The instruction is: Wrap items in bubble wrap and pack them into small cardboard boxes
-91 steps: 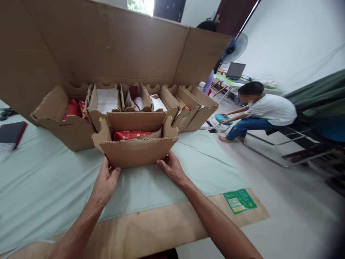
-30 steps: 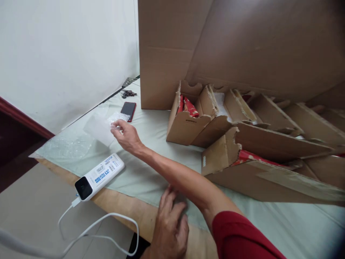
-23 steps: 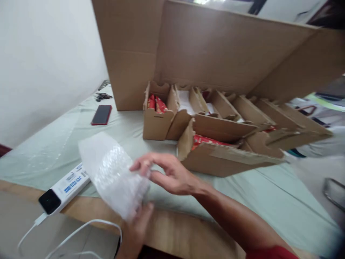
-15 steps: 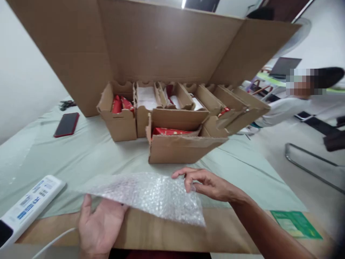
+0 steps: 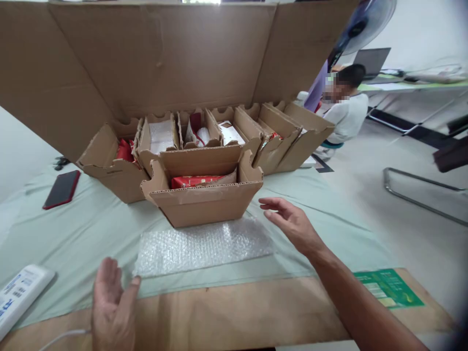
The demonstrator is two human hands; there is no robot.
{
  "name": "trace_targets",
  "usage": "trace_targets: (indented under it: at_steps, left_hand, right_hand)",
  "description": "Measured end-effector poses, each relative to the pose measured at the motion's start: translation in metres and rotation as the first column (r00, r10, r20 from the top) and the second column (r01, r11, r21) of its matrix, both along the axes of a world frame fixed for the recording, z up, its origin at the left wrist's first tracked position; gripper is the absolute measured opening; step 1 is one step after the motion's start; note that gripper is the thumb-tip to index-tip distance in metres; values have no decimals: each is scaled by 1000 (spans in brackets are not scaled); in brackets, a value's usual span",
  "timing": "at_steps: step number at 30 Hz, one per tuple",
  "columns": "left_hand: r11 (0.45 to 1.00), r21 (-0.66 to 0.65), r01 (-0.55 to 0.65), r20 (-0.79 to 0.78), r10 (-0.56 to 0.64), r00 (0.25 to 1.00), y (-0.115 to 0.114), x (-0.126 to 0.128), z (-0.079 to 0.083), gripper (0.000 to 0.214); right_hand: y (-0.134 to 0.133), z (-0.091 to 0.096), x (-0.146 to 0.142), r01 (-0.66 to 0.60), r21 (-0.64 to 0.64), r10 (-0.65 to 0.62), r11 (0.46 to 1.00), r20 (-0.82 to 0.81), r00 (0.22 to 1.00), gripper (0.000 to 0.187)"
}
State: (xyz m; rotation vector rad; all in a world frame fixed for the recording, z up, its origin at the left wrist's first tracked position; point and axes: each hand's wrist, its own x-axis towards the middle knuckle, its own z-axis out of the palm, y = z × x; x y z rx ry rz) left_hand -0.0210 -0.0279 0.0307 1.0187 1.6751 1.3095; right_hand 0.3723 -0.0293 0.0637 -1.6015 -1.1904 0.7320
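Note:
A sheet of bubble wrap (image 5: 201, 249) lies flat on the pale green cloth, its far edge against the foot of a cardboard bin (image 5: 204, 207). That bin holds a red packet (image 5: 195, 181). Near the table's front edge, my left hand (image 5: 113, 302) is open beside the sheet's left corner, with nothing in it. My right hand (image 5: 292, 222) hovers right of the bin, fingers apart and empty, above the sheet's far right corner.
Behind stands a row of cardboard bins (image 5: 133, 183) before a tall cardboard panel (image 5: 175, 58). A phone (image 5: 61, 190) and a white power strip (image 5: 24, 297) lie left. A green card (image 5: 393, 288) lies front right. Another person (image 5: 347, 114) sits beyond the table at right.
Both hands have let go of the bubble wrap, which now lies flat on the cloth. My left hand has turned sideways; my right hand has moved up towards the bin. The view has shifted.

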Motion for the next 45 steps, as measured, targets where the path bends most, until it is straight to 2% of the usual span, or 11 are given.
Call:
trace_targets:
  at_steps: [4, 8, 12, 16, 20, 26, 30, 34, 37, 42, 45]
  left_hand:
    - [966, 93, 242, -474, -171, 864, 19, 14, 14, 83]
    - [922, 75, 381, -558, -277, 782, 44, 43, 25, 70]
    - [885, 47, 463, -638, -330, 695, 52, 51, 15, 66]
    - [850, -25, 526, -831, -310, 461, 58, 20, -4, 63]
    - [862, -177, 475, -929, -305, 208, 71, -14, -14, 70]
    - [859, -303, 413, -937, -347, 33, 74, -2, -4, 63]
    - [876, -244, 416, -951, -301, 75, 74, 9, 5, 59]
    - [875, -128, 467, -923, -278, 267, 77, -1, 5, 48]
    - [873, -36, 486, -882, -256, 395, 75, -8, 4, 38]
    - [865, 140, 482, -814, -177, 554, 67, -14, 9, 33]
    - [858, 193, 475, -778, -161, 607, 61, -15, 11, 35]
  right_hand:
    - [25, -1, -9, -178, 25, 173, 984, 152, 973, 64]
    - [58, -5, -12, -294, 59, 281, 954, 173, 944, 54]
    - [73, -10, -10, -323, 74, 308, 943, 162, 937, 50]
    - [59, -14, -4, -298, -17, 295, 954, 206, 933, 55]
    - [25, -17, 9, -138, -173, 201, 975, 424, 883, 52]
    - [-9, -31, 2, -141, -157, 209, 977, 614, 762, 17]
    - [-12, -36, -10, -117, -79, 141, 990, 632, 762, 18]
    - [-10, -36, -12, -97, -137, 165, 986, 679, 716, 31]
    - [-10, -36, -13, -118, -154, 191, 981, 675, 712, 21]
    - [-12, -33, -13, -115, 45, 76, 992, 504, 860, 10]
    - [-14, -26, -10, -155, 144, 94, 977, 362, 928, 3]
